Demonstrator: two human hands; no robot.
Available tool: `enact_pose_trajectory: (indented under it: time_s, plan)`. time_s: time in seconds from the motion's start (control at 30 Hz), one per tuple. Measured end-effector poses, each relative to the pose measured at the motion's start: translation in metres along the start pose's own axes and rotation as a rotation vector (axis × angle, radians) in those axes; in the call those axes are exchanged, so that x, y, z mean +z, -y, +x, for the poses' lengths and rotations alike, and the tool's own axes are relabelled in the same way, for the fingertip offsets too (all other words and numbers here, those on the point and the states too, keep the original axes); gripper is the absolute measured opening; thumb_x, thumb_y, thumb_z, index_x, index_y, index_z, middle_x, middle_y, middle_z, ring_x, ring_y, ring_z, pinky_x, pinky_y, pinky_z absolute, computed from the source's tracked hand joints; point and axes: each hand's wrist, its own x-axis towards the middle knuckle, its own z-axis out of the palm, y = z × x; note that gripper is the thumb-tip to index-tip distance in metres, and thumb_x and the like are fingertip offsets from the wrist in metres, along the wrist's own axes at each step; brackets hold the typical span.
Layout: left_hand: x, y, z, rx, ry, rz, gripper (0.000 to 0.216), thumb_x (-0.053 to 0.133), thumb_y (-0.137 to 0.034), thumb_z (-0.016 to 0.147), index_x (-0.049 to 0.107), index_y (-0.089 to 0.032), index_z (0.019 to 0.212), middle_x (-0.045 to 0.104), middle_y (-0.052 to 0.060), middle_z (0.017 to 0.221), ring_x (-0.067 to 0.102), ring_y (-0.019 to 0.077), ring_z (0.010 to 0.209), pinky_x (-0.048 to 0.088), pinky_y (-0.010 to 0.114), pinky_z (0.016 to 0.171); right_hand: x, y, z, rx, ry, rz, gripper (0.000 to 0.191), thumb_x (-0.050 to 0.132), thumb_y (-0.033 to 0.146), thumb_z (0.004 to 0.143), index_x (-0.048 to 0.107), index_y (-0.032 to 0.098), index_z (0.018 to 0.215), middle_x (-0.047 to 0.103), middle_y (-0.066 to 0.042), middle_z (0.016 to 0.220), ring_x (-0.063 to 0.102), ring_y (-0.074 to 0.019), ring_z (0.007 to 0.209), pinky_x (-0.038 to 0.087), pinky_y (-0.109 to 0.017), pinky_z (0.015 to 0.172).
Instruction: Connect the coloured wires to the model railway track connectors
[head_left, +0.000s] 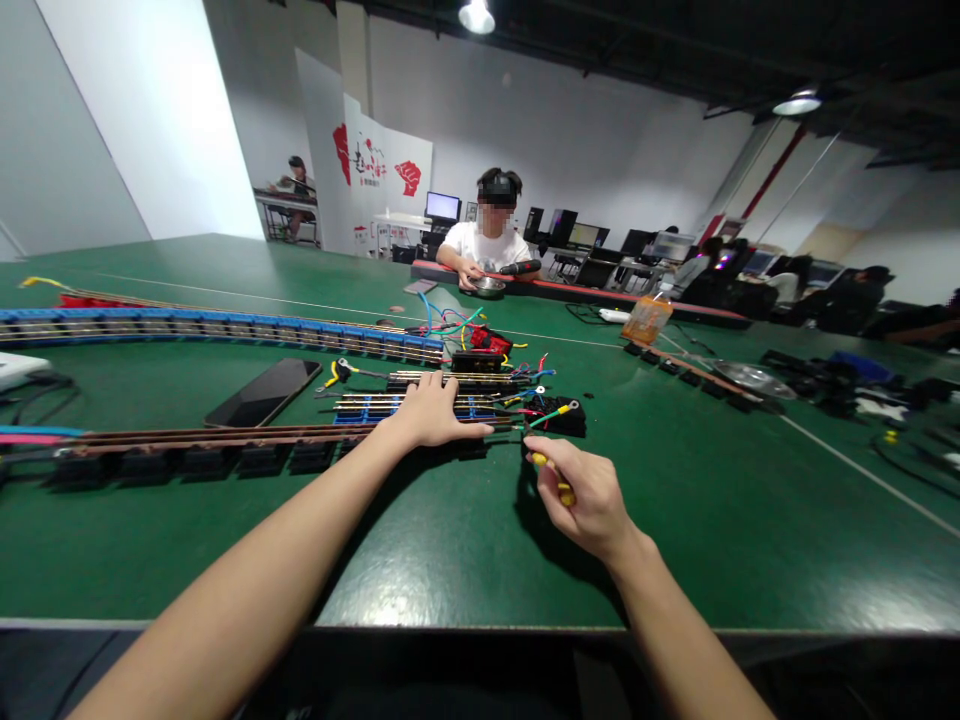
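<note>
My left hand (429,412) lies with its fingers spread over a bundle of slim copper-coloured rails on blue and black supports. Its thumb points right, along the long brown rail strip (225,437). My right hand (589,490) is closed around yellow-handled pliers (541,459). Their dark jaws are at the rail strip's right end, close to a green-yellow wire (553,416) with a ring terminal; whether they grip it I cannot tell. A black block (574,422) sits just behind this wire. Several coloured wires come out of the rail ends.
A phone (264,392) lies left of my left hand. Behind it runs a long blue-supported rail strip (300,330). To the right are an orange container (646,318), another rail strip (690,374) and a metal dish (754,378). Across the green table (450,560), a person holds a metal bowl (489,286).
</note>
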Motion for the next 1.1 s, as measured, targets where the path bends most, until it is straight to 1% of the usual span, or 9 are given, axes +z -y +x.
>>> enact_pose_trajectory:
  time_s: [0.2,0.3,0.47,0.63,0.73,0.8,0.87,0.93,1.1]
  plan:
    - [-0.0003,0.0,-0.0006,0.002,0.01,-0.01,0.116,0.03,-0.097,0.06,0.05,-0.011,0.134,0.043,0.026,0.142,0.039,0.0419,0.13,0.034,0.053,0.105,-0.001,-0.001,-0.0006,-0.029,0.031,0.005,0.05,0.048,0.004,0.084,0.052,0.025,0.129,0.072,-0.006,0.097,0.07,-0.0165,0.08,0.056,-0.028,0.069]
    - [-0.0006,-0.0001,-0.0007,-0.004,0.011,-0.01,0.116,0.03,-0.097,0.06,0.048,-0.011,0.136,0.041,0.025,0.143,0.038,0.0421,0.131,0.034,0.053,0.105,-0.002,-0.0009,-0.0003,-0.038,0.048,0.016,0.05,0.048,0.004,0.083,0.052,0.024,0.129,0.071,-0.006,0.097,0.07,-0.0165,0.079,0.056,-0.028,0.069]
    - [-0.0006,-0.0005,-0.0007,0.002,0.013,-0.017,0.113,0.03,-0.097,0.061,0.052,-0.011,0.132,0.043,0.025,0.142,0.039,0.0425,0.13,0.035,0.053,0.104,-0.0036,-0.0007,0.0008,-0.043,0.069,0.023,0.047,0.049,0.003,0.084,0.054,0.022,0.126,0.071,-0.006,0.096,0.069,-0.0161,0.078,0.056,-0.028,0.069]
    - [0.0007,-0.0001,-0.0002,0.01,-0.001,0.007,0.112,0.031,-0.096,0.062,0.053,-0.01,0.13,0.044,0.026,0.139,0.041,0.0425,0.128,0.036,0.054,0.103,-0.0022,-0.001,0.0002,-0.048,0.038,0.013,0.044,0.048,0.002,0.084,0.054,0.021,0.124,0.071,-0.006,0.096,0.069,-0.0159,0.079,0.056,-0.027,0.069]
    - [0.002,0.0004,0.0005,0.016,-0.014,0.01,0.11,0.03,-0.096,0.062,0.054,-0.011,0.128,0.045,0.026,0.138,0.042,0.0421,0.127,0.038,0.054,0.101,-0.0007,-0.0002,-0.0005,-0.033,0.013,-0.004,0.041,0.049,0.004,0.084,0.053,0.02,0.122,0.071,-0.006,0.093,0.069,-0.015,0.072,0.055,-0.026,0.065]
    - [0.0023,0.0005,0.0008,0.018,-0.019,0.009,0.11,0.03,-0.097,0.062,0.055,-0.011,0.127,0.046,0.026,0.137,0.042,0.0422,0.127,0.038,0.055,0.101,0.0003,0.0008,-0.0012,0.004,-0.009,-0.019,0.037,0.05,0.008,0.085,0.052,0.02,0.12,0.071,-0.004,0.087,0.067,-0.0135,0.064,0.053,-0.024,0.06]
    - [0.0019,0.0004,0.0006,0.018,-0.021,0.01,0.11,0.031,-0.096,0.063,0.055,-0.011,0.126,0.046,0.026,0.137,0.042,0.0424,0.126,0.038,0.055,0.101,0.0015,0.0019,-0.0022,0.083,-0.059,-0.047,0.033,0.052,0.011,0.086,0.051,0.019,0.118,0.069,-0.001,0.078,0.063,-0.0115,0.052,0.05,-0.022,0.052]
    - [0.0012,0.0,0.0002,0.019,-0.017,0.011,0.109,0.032,-0.096,0.063,0.056,-0.01,0.125,0.046,0.026,0.137,0.042,0.0427,0.126,0.039,0.055,0.1,0.0029,0.003,-0.0033,0.168,-0.121,-0.083,0.03,0.054,0.014,0.086,0.05,0.02,0.115,0.066,0.001,0.073,0.06,-0.0103,0.046,0.048,-0.022,0.048]
    - [0.0007,-0.0001,0.0002,0.018,-0.014,0.017,0.108,0.032,-0.096,0.063,0.056,-0.01,0.125,0.046,0.026,0.136,0.042,0.0422,0.126,0.039,0.055,0.1,0.006,0.0049,-0.0045,0.29,-0.189,-0.091,0.027,0.056,0.018,0.085,0.051,0.02,0.112,0.068,0.0,0.076,0.065,-0.012,0.052,0.049,-0.021,0.05]
